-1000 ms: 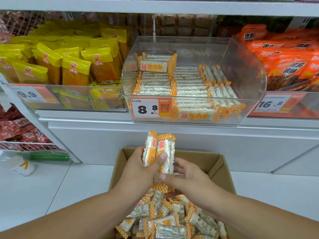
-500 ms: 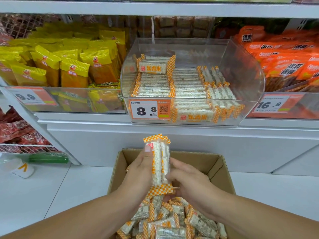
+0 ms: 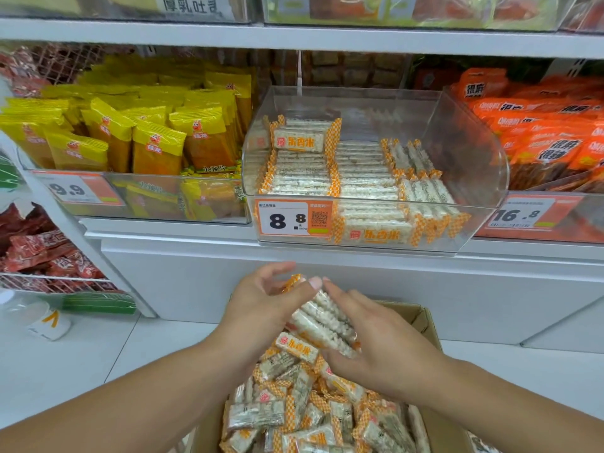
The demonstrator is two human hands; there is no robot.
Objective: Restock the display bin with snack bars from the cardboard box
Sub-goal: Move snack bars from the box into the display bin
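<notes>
At centre frame, a left hand (image 3: 261,304) and right hand (image 3: 376,338) together clasp a small stack of snack bars (image 3: 322,317) above the cardboard box (image 3: 421,317) (heaped with more bars) at the bottom; the clear display bin (image 3: 470,152), partly filled, sits on the shelf above.

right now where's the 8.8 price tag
In the head view, the 8.8 price tag sits on the front left of the clear display bin, left of the stacked snack bars and above both hands.
</notes>
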